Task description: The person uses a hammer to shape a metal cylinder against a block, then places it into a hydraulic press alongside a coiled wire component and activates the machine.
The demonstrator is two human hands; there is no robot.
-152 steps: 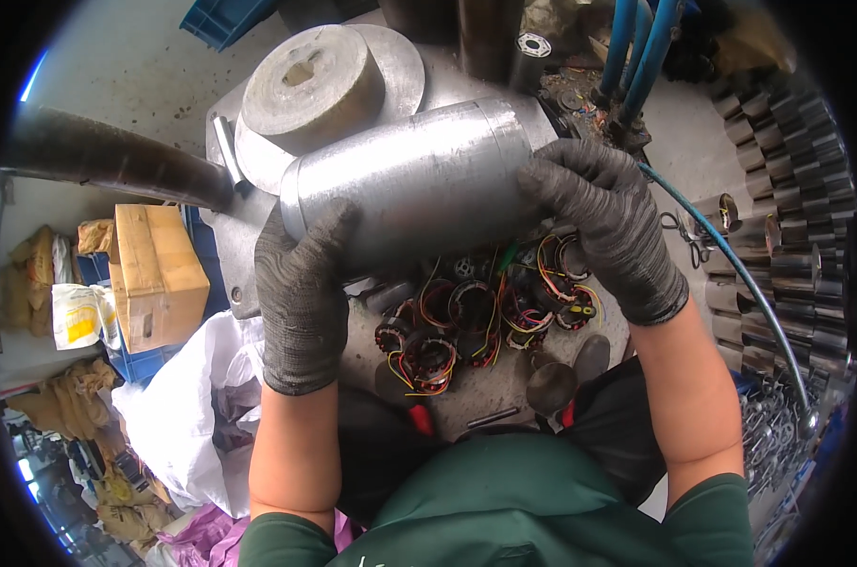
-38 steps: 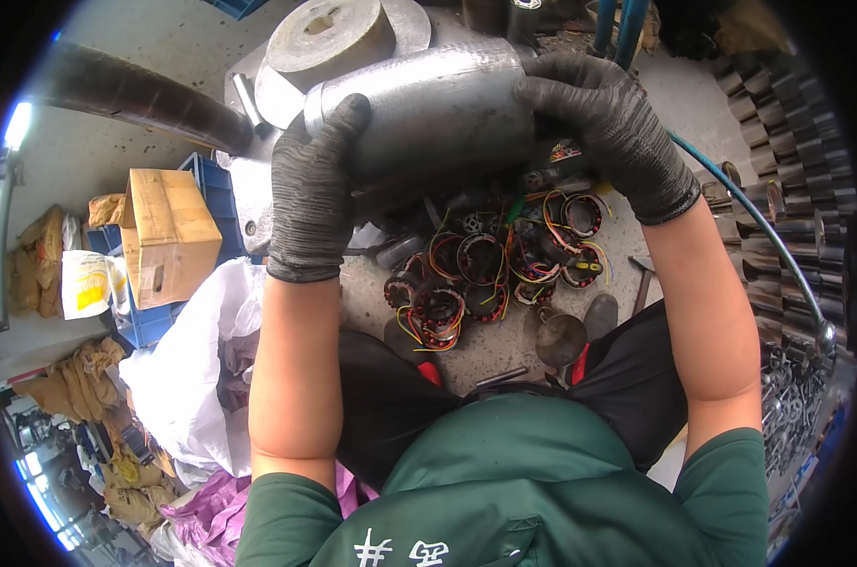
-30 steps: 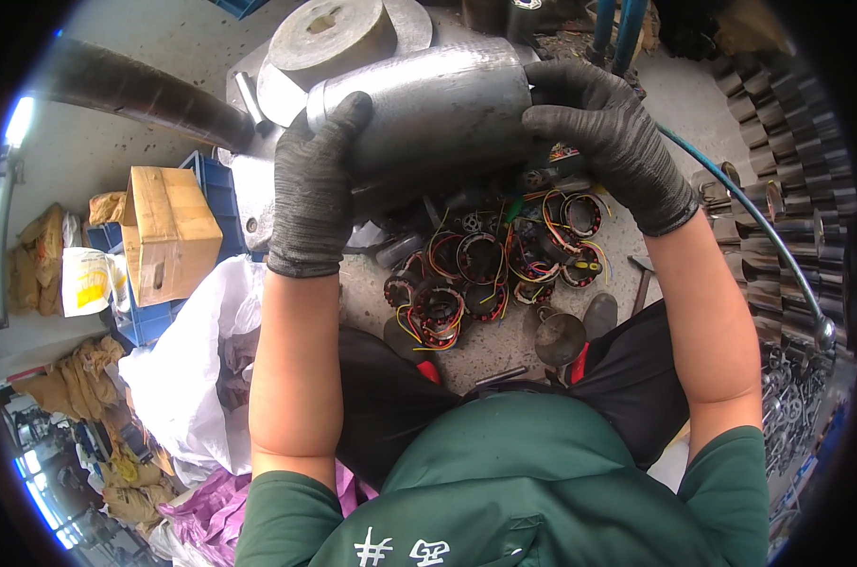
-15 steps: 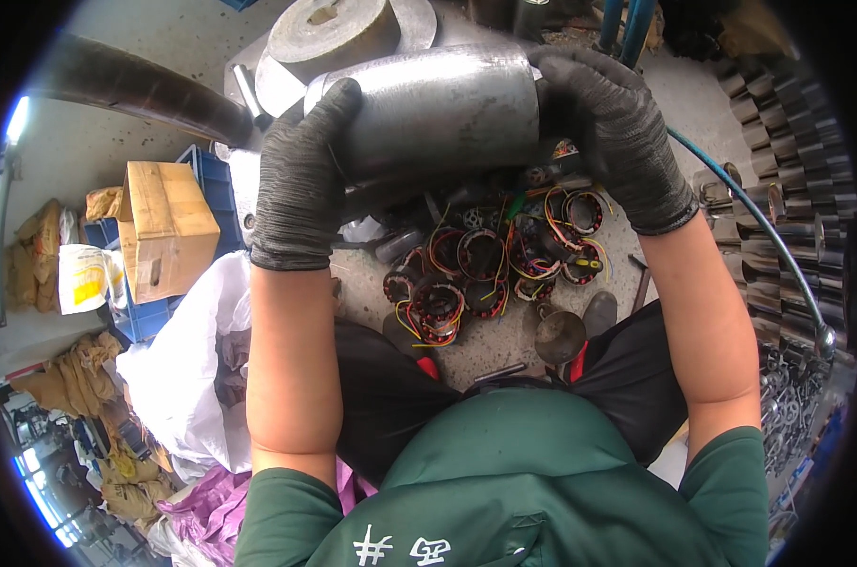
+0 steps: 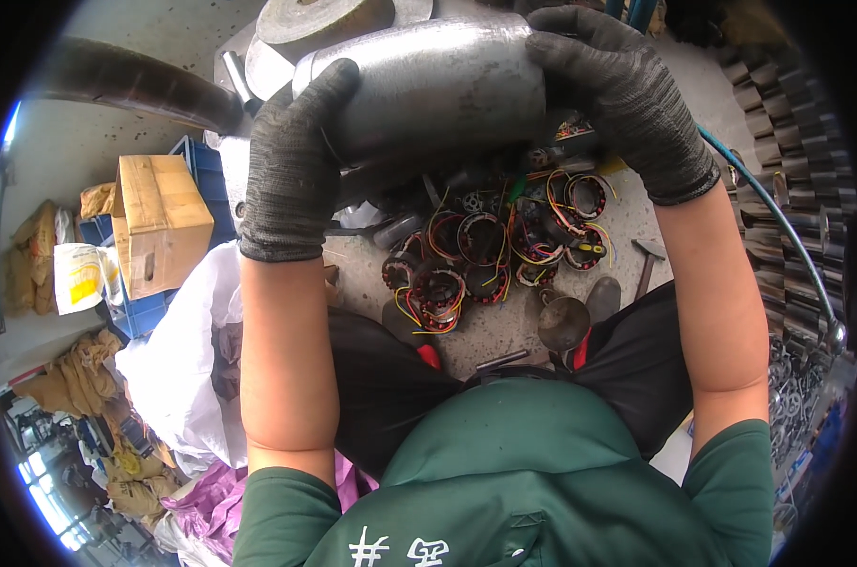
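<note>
A silvery metal cylinder point(image 5: 428, 90), wide and smooth, lies sideways between my hands near the top of the view. My left hand point(image 5: 296, 161), in a dark knit glove, grips its left end with the thumb over the upper side. At the right end my right hand point(image 5: 627, 99), gloved alike, has its fingers curled on the rim; its thumb is hidden. Below the cylinder several ring-shaped motor stators point(image 5: 482, 238) with red, yellow and blue wires lie on the floor. The cylinder's underside is in shadow.
Round metal blocks point(image 5: 324, 28) stand beyond the cylinder. A hammer point(image 5: 647, 265) and a metal cup point(image 5: 562, 324) are by my feet. On the left are a cardboard box point(image 5: 164, 222) on blue crates and a white sack point(image 5: 187, 369). Stacked metal sleeves point(image 5: 778, 189) and a hose point(image 5: 778, 217) are right.
The cylinder and both hands sit slightly higher in the view, and the cylinder's right end is tilted up a little more. Both hands keep their hold.
</note>
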